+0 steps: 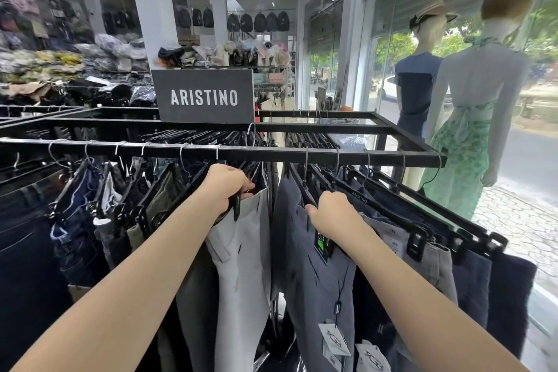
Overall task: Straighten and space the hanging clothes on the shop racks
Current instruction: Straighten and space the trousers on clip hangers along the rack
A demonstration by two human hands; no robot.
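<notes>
Hanging clothes [142, 205] crowd the near black rail [271, 156] of the rack, all on clip hangers, with a narrow gap at the middle. The left hand [225, 187] curls round the hanger of the pale grey trousers [241, 266] left of the gap. The right hand [333, 214] grips the hanger of the blue-grey trousers [305, 266] to its right. An ARISTINO sign [205, 96] stands behind.

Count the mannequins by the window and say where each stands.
2. The mannequin in a hat stands farther back by the glass; the mannequin in a green skirt stands nearer, further right in view. Others may be hidden outside the frame.
</notes>
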